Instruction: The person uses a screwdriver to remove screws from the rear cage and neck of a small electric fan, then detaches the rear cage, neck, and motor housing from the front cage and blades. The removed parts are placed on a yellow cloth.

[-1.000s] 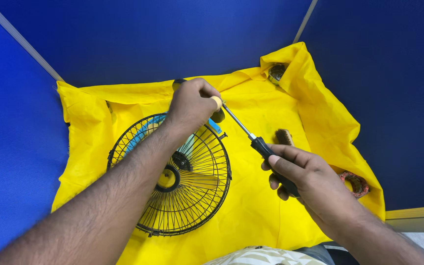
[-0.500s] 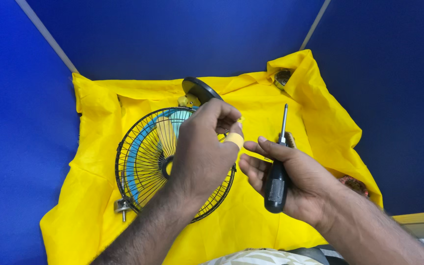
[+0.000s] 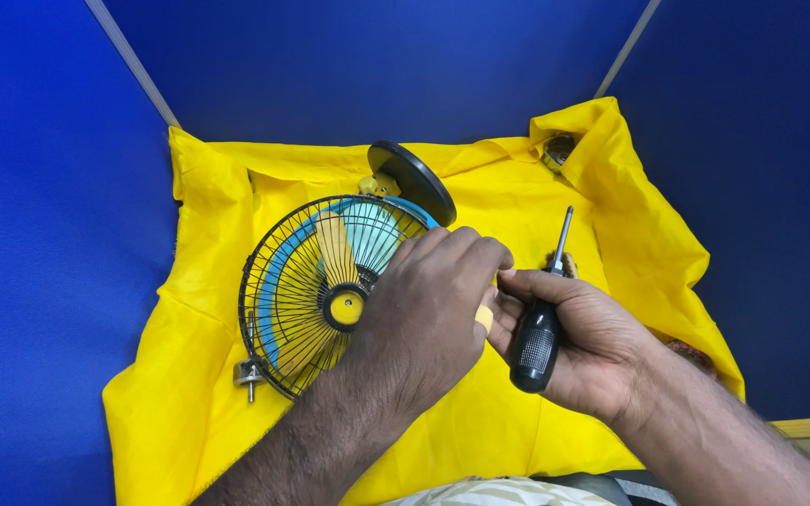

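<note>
Yellow cloth (image 3: 208,412) covers the counter between blue partition walls (image 3: 49,234). Toward the left of it lies a small fan (image 3: 316,290), its black wire guard facing up, blue and yellow blades behind the wires, a yellow hub in the middle and a round black base at the far side. A small metal fitting (image 3: 247,375) sticks out at the guard's near left rim. The left hand (image 3: 428,314) lies over the guard's right edge, grip curled closed on the rim, fingertips almost meeting the other hand. Just right of it, the right hand (image 3: 578,342) wraps its grip closed around the black handle of a screwdriver (image 3: 541,323), shaft pointing to the far side, tip clear of everything. To work well here, I judge the left hand should pin the guard firmly so it cannot rock, and the tip should seat squarely before turning.
</note>
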